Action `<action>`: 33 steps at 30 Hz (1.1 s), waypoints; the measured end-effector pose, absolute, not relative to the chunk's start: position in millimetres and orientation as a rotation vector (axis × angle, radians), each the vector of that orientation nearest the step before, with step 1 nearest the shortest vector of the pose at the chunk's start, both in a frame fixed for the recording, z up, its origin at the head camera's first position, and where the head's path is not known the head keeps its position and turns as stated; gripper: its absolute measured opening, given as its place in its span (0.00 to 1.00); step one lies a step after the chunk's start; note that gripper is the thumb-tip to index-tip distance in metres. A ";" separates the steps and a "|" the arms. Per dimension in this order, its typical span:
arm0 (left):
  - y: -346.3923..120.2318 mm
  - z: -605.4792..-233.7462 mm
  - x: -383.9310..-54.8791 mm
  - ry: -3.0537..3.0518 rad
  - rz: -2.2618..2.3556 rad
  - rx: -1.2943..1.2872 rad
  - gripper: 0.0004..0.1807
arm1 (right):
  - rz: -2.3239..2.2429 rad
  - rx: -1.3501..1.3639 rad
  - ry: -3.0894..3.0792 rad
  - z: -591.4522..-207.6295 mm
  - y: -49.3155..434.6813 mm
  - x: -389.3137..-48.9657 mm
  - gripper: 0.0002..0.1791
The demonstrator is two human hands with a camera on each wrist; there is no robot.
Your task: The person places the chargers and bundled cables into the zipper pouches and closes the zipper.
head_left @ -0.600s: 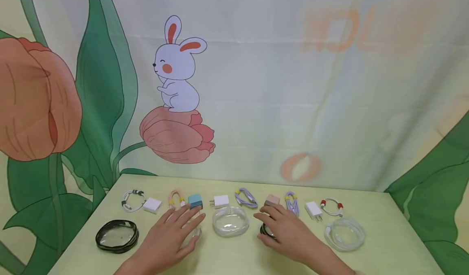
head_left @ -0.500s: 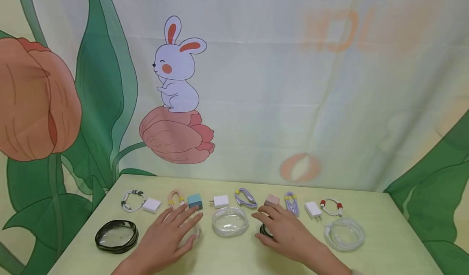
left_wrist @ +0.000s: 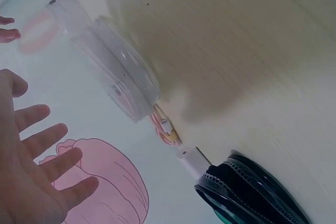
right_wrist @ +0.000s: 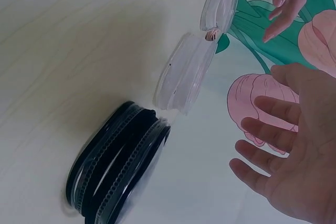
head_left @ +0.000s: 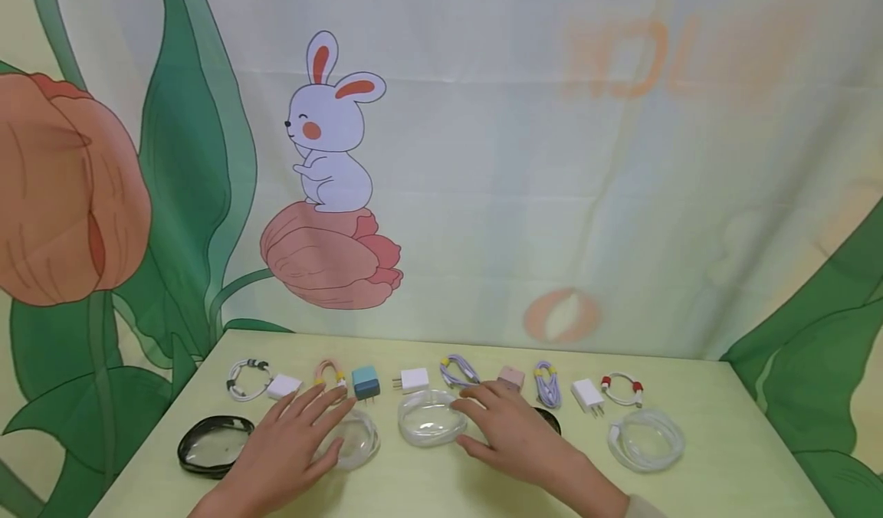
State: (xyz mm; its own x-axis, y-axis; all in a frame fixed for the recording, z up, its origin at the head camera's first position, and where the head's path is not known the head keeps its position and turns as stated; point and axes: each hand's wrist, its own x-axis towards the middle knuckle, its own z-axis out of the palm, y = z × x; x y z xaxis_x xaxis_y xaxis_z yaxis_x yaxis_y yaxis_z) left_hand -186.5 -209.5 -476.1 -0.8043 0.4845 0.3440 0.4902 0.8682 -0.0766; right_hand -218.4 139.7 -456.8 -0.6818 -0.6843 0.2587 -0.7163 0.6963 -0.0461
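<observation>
My left hand [head_left: 283,441] hovers with spread fingers between a black-trimmed round clear pouch [head_left: 189,457] and a clear round pouch [head_left: 359,441], partly covering both. My right hand [head_left: 513,434], fingers loosely bent, is beside the middle clear pouch [head_left: 431,426]. It hides most of another black-trimmed pouch [head_left: 550,421]. Neither hand holds anything. In the left wrist view the left palm [left_wrist: 37,166] is apart from the clear pouch [left_wrist: 115,72]. The right palm [right_wrist: 294,145] likewise stays off the black-trimmed pouch [right_wrist: 115,166] in the right wrist view.
Along the back lie coiled cables, among them a white one [head_left: 250,380] and a purple one [head_left: 548,386]. Between them are plug adapters: blue [head_left: 366,382], white [head_left: 415,380] and pink [head_left: 511,378]. Another clear pouch [head_left: 646,443] sits at right. A printed curtain [head_left: 469,158] hangs behind.
Both hands have shifted left. More of the clear pouch by the left hand shows now, and the right hand has drifted from the black-trimmed pouch toward the middle one. The pouches have not moved.
</observation>
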 end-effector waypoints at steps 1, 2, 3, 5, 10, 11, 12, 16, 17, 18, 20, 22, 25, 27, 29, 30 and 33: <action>-210.2 -476.4 -186.6 -2.677 -0.019 -0.731 0.27 | 0.211 1.128 -2.689 -456.7 138.8 -218.2 0.24; -210.9 -476.4 -186.4 -2.669 -0.018 -0.735 0.27 | 0.205 1.130 -2.692 -456.6 138.0 -218.2 0.24; -211.4 -476.1 -186.2 -2.660 -0.016 -0.739 0.27 | 0.199 1.131 -2.695 -456.5 137.2 -218.3 0.24; -212.2 -475.2 -185.9 -2.652 -0.013 -0.740 0.27 | 0.196 1.137 -2.691 -456.2 135.6 -218.5 0.25; -213.6 -470.7 -184.2 -2.659 -0.011 -0.723 0.27 | 0.185 1.160 -2.665 -455.6 130.4 -221.2 0.24; -213.8 -470.1 -183.9 -2.662 -0.010 -0.719 0.27 | 0.181 1.165 -2.662 -455.4 129.2 -221.6 0.24; -214.2 -470.2 -184.0 -2.662 -0.009 -0.719 0.28 | 0.179 1.171 -2.658 -455.1 128.0 -222.0 0.24; -214.4 -471.3 -184.0 -2.657 -0.004 -0.720 0.28 | 0.184 1.193 -2.660 -453.4 123.6 -222.4 0.24; -214.4 -471.7 -184.0 -2.655 -0.006 -0.722 0.28 | 0.185 1.197 -2.664 -452.7 122.6 -222.3 0.24; -214.3 -472.1 -184.0 -2.655 -0.008 -0.723 0.28 | 0.189 1.203 -2.665 -452.1 121.6 -222.3 0.24; -213.8 -472.3 -183.5 -2.668 -0.017 -0.719 0.28 | 0.190 1.211 -2.667 -451.0 119.7 -222.2 0.24; -213.6 -472.1 -183.2 -2.691 -0.018 -0.711 0.28 | 0.190 1.217 -2.657 -450.1 118.1 -222.3 0.24; -213.8 -472.0 -183.1 -2.735 -0.015 -0.694 0.29 | 0.187 1.218 -2.639 -449.4 115.7 -222.3 0.24; -214.6 -471.7 -183.0 -2.762 -0.012 -0.677 0.29 | 0.181 1.216 -2.621 -450.2 113.8 -223.0 0.23; -216.2 -471.5 -182.8 -2.779 -0.013 -0.661 0.30 | 0.181 1.214 -2.614 -450.6 110.8 -223.7 0.23; -217.3 -471.3 -182.7 -2.784 -0.013 -0.653 0.30 | 0.182 1.215 -2.612 -450.6 108.9 -224.1 0.23; -220.9 -471.2 -182.4 -2.781 -0.012 -0.642 0.29 | 0.184 1.222 -2.623 -449.3 102.1 -224.7 0.24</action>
